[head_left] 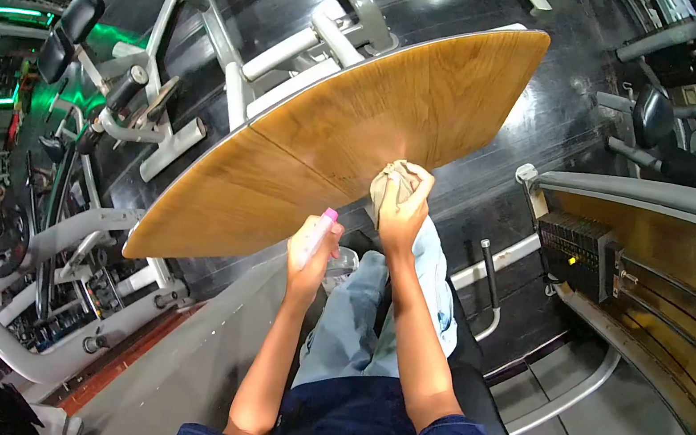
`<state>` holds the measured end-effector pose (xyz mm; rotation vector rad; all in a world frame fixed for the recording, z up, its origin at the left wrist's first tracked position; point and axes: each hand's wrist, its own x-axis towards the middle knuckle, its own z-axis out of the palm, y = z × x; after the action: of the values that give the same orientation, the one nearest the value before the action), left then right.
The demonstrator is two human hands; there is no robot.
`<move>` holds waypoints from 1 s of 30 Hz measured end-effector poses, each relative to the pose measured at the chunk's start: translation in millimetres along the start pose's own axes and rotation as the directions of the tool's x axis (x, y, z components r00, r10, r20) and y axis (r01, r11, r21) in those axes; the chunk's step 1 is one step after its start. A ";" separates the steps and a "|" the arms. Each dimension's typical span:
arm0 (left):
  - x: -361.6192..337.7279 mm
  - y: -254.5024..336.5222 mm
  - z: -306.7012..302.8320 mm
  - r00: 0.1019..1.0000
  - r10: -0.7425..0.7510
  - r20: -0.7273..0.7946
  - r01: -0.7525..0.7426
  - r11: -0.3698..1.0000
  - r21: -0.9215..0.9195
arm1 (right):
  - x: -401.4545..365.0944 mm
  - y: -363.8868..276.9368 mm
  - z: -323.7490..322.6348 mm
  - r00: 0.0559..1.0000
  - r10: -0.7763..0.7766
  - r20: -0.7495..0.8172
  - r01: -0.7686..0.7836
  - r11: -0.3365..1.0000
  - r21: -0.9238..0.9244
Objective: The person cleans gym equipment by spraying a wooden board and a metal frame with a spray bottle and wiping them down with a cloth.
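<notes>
My left hand (310,264) is closed around a pink marker (320,233), its bright pink end pointing up and away from me. My right hand (405,208) grips a small beige cloth pouch (389,189) by its gathered top, close to the near edge of a wooden tabletop (324,137). The pouch overlaps that edge in this view. Below the left hand, a clear plastic container (343,264) shows partly beside my leg.
Gym machines surround the seat. A weight stack (572,251) with a yellow pin stands to the right, and grey metal frames (236,66) rise behind the tabletop. A grey panel (193,347) runs along my left side. The floor (583,91) is dark and shiny.
</notes>
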<state>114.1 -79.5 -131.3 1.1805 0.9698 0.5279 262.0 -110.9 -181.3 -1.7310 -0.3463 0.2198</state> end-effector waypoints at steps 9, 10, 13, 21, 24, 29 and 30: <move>16.3 -2.5 12.6 0.999 -0.021 0.049 0.017 0.996 0.093 | 22.2 -28.7 7.5 0.982 -0.117 -0.147 0.121 0.992 0.019; 18.6 -1.3 14.0 0.998 -0.001 0.060 -0.006 0.994 0.106 | 17.9 -11.2 4.1 0.985 -0.142 -0.097 0.137 0.989 -0.050; 27.0 4.9 18.6 0.996 0.022 0.088 -0.034 0.990 0.134 | 16.3 20.5 -3.7 0.990 0.036 -0.136 -0.045 0.997 -0.066; 43.2 14.4 35.4 0.990 -0.033 0.138 0.006 0.983 0.186 | 49.5 -37.2 -1.5 0.973 0.043 -0.227 -0.028 0.997 0.068; 44.4 9.7 39.3 0.989 -0.036 0.140 0.017 0.990 0.137 | 47.1 -17.1 -8.5 0.982 -0.028 -0.184 0.035 0.999 0.037; 48.8 0.5 49.5 0.981 0.000 0.196 -0.029 0.989 0.147 | 56.9 46.1 -24.8 0.963 0.097 -0.251 -0.112 0.993 -0.043; 50.4 -2.1 52.1 0.980 0.003 0.200 -0.032 0.989 0.144 | 64.5 44.8 -26.1 0.962 0.094 -0.255 -0.108 0.993 -0.044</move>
<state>183.9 -68.0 -147.4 1.3477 0.8372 0.3484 335.9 -119.7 -217.4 -1.8112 -0.0782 0.0614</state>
